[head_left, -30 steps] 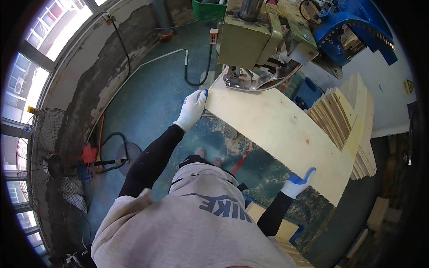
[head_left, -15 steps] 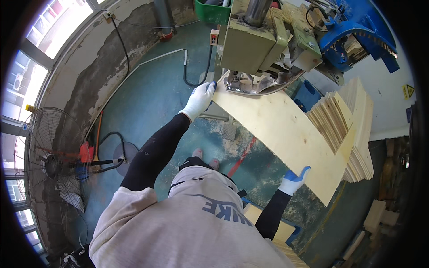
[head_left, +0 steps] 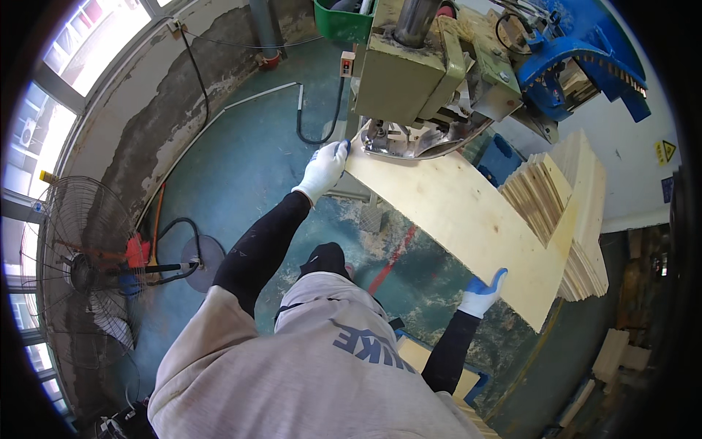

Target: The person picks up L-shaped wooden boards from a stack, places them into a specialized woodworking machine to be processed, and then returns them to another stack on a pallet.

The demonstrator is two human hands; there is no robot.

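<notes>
Hand, left: gripping wooden board at ten-o'clock end, nearer machine at one o'clock. Hand, right: thumb over four-o'clock end, fingers hidden, closure unclear. Board: one-o'clock side of hands, long axis ten to four.

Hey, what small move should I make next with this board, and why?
I'd probably ease your left hand back slightly along the board, away from the curved metal. That hand grips the board's left end close beside the metal, which overhangs the board, while your right hand is against the near edge, toward the other end.
</notes>
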